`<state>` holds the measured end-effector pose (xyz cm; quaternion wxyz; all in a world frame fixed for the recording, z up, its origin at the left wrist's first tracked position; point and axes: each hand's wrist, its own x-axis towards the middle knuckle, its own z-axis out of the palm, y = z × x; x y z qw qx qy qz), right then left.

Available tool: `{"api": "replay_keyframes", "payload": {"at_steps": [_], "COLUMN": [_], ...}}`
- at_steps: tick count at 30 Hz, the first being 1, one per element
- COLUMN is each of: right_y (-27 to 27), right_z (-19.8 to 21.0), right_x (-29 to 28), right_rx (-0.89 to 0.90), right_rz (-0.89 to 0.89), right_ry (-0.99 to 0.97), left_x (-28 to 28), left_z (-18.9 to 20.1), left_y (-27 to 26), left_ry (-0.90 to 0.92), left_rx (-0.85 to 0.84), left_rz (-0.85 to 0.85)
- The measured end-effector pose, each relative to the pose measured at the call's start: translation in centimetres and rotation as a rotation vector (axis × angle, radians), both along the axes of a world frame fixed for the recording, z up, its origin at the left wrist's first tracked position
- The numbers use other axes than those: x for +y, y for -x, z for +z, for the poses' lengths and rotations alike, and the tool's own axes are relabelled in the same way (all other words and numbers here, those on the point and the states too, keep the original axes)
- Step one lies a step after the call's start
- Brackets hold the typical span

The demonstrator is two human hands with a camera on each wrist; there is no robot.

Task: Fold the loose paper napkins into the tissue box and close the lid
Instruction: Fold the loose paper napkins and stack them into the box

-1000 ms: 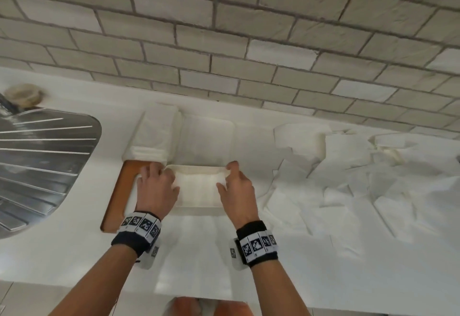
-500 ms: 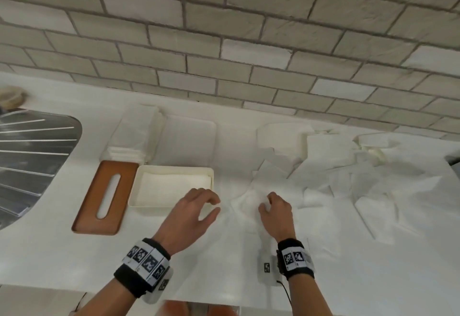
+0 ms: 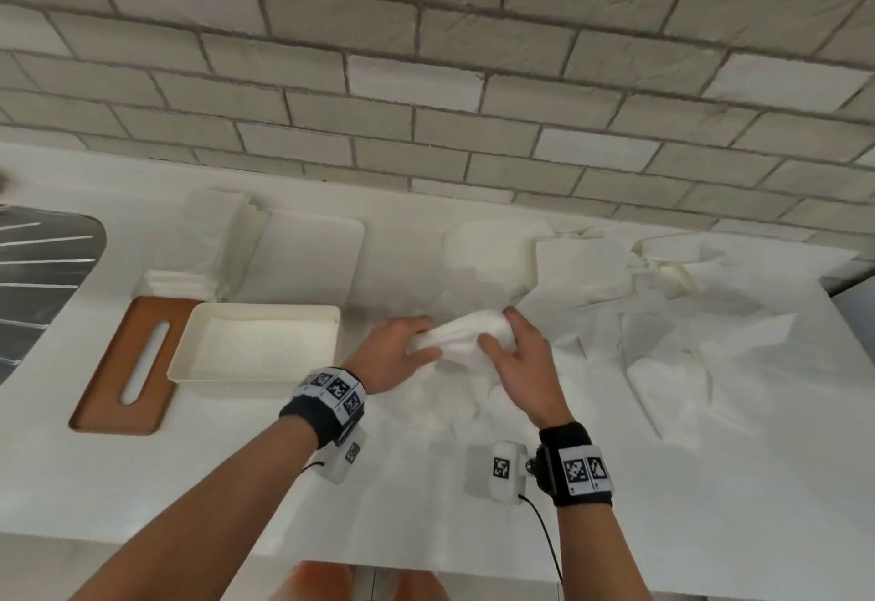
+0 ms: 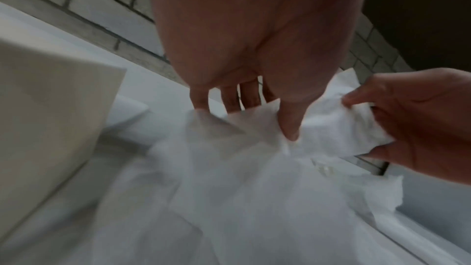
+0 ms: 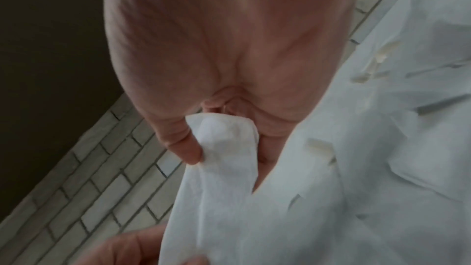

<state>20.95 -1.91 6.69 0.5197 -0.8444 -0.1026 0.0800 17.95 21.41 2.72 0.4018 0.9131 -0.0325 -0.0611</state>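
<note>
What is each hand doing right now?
Left hand: pinches one end of a paper napkin.
Right hand: grips the napkin's other end.

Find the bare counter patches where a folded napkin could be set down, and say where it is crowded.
Bare: the near strip of counter in front of the wooden lid and open box, and the gap behind both hands. Crowded: the loose napkins cover the right side; a folded stack fills the space behind the box.
</note>
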Motion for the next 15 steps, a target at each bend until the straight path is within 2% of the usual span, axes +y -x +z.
{"api": "replay_keyframes", "payload": {"at_steps": [4,7,11,15], "right_y": [-0.3,-0.2,1.5,2.3], "right_z": [3.5,6.2,8.8,9.2], "right_x": [-0.8,-0.8,0.7,4.8], "right_rx": [-0.138,-0.235,-0.321,-0.367], "right_rz": [-0.151,-0.193,-0.005,0.186], "right_ry": [-0.089,-0.07,-0.011,0.167], "left_x": [1.9,1.4,-0.4,0.7], "left_z": [0.1,-1.0,-3.0,-3.9], "left_y": [1.2,3.0,5.5,7.8], "left_ry": [-0.052,-0.245,-0.62,-0.613], "left_rx": [0.081,0.085,0.274,0.307], "left_rz": [0.022,0.088,-0.05,-0.105]}}
